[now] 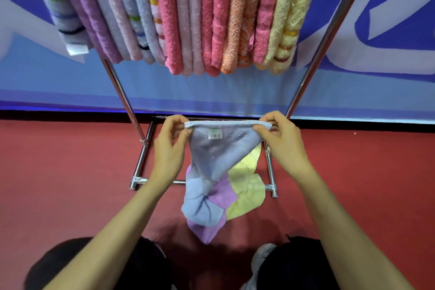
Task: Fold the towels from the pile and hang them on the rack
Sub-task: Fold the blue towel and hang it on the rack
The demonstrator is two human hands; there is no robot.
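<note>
The blue-grey towel (221, 150) hangs in front of the rack (328, 33), its top edge stretched level between both hands. The left hand (170, 146) and right hand (281, 141) each pinch an upper corner. Its lower end bunches on the pile (247, 187) of yellow and purple towels on the red floor (70, 172). Folded towels (188, 19) hang above.

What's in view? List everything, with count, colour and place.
Hung towels: about a dozen, purple, grey, pink, orange, yellow, along the rack's top.
Rack: one, chrome, standing on the floor.
Held towel: one, lavender-blue, white label, stretched between the hands.
Pile: yellow, purple, blue towels, on the floor below the held one.
Floor: red.
Backdrop: blue and white, behind.
Left hand: pinches towel's left corner.
Right hand: pinches right corner.
</note>
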